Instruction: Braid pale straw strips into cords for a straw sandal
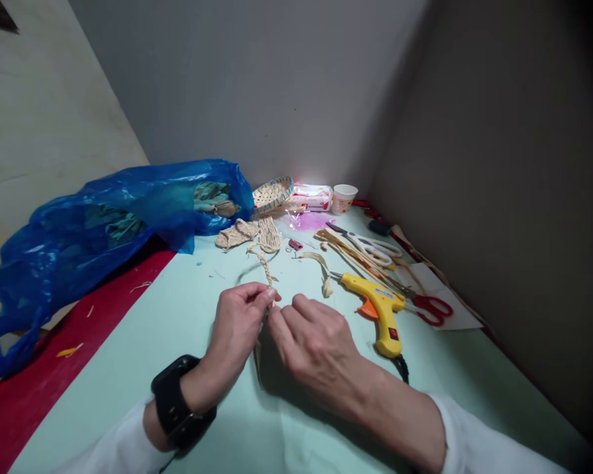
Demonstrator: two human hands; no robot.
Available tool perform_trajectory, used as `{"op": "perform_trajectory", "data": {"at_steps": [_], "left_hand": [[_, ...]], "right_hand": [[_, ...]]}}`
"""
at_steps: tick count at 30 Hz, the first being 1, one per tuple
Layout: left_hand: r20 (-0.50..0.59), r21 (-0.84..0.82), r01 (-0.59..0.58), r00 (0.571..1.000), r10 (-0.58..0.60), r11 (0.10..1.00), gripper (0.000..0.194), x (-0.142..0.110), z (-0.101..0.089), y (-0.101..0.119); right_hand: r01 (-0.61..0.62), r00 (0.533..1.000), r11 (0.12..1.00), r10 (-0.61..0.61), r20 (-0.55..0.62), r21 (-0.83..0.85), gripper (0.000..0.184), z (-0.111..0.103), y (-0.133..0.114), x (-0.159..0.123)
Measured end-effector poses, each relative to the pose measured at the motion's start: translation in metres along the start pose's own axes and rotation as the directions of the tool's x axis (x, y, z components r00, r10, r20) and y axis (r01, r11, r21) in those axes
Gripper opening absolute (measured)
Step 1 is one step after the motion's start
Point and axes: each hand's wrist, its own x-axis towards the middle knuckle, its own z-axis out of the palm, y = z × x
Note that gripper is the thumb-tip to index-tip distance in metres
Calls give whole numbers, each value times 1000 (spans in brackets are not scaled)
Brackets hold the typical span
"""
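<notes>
Where the two hands meet in the head view, taken here as the dial's centre, we find the lower end of a pale braid (265, 263), whose plaited length runs toward twelve o'clock over the light green table cover (128, 368). The left hand (240, 322) pinches it narrowly between thumb and forefinger; a black watch (178, 401) circles that wrist. The right hand (321, 339) presses close from four o'clock with fingers curled, though we cannot tell what, if anything, they grip. Below, a loose strand (257, 362) hangs toward six o'clock. We judge the plaiting partly done: a short, tidy length stands above the fingertips, while the strand beneath appears unworked. Between eleven and twelve lie two woven pieces (237, 234), seemingly further advanced. At two o'clock we note straw strips (343, 248), apparently unused, with white-handled scissors (358, 241) alongside. At three rest a yellow glue gun (375, 296) and red-handled scissors (420, 301), neither in hand; at ten, a blue bag (69, 230).
</notes>
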Motion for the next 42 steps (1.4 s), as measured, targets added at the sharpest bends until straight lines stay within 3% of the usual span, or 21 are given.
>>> {"op": "perform_trajectory", "data": {"at_steps": [4, 7, 9, 11, 13, 15, 18, 20, 21, 24, 28, 34, 38, 42], "left_hand": [[82, -261, 178, 983, -162, 949, 15, -2, 0, -1], [176, -380, 278, 958, -226, 882, 18, -1, -4, -2], [163, -376, 266, 962, -220, 888, 19, 0, -7, -3], [144, -350, 238, 969, -199, 906, 20, 1, -9, -2], [159, -336, 221, 971, -176, 916, 19, 1, -8, -2], [200, -317, 219, 966, -161, 923, 19, 0, -5, -1], [290, -276, 225, 946, -142, 934, 17, -2, -1, -1], [301, -253, 200, 946, -120, 947, 18, -3, 0, -2], [290, -242, 178, 951, -104, 954, 19, -3, 1, -2], [254, -245, 134, 965, -70, 960, 19, -2, 2, -3], [244, -302, 147, 967, -73, 942, 15, -1, 2, -3], [179, -220, 33, 984, 7, 975, 18, -1, -3, 1], [129, 13, -118, 985, 116, 993, 16, -3, -7, 6], [129, 317, -302, 953, 274, 899, 14, -6, -8, 9]], "right_hand": [[54, 998, 999, -54, -19, 6, 19, 12, -12, -4], [61, 997, 998, -63, 45, 27, 17, 13, -14, -6], [-15, 994, 990, 0, 112, 137, 20, 7, -8, -3], [-209, 973, 936, 170, 159, 283, 23, -2, 2, 2], [-448, 894, 797, 387, 227, 406, 20, -8, 15, 6], [-622, 783, 576, 457, 422, 531, 28, -8, 26, 8], [-750, 661, 164, 203, 722, 641, 29, 1, 35, 7], [-774, 631, 26, 122, 767, 633, 23, 6, 34, 6], [-776, 627, 33, 148, 765, 630, 20, 7, 33, 6], [-765, 643, 188, 268, 717, 616, 14, 7, 30, 9], [-748, 663, 308, 312, 681, 588, 19, 4, 27, 10], [-642, 767, 391, 322, 555, 660, 29, 2, 24, 7], [-597, 802, 483, 349, 484, 641, 32, 3, 22, 5], [-597, 802, 588, 423, 422, 546, 26, 5, 19, 4]]}}
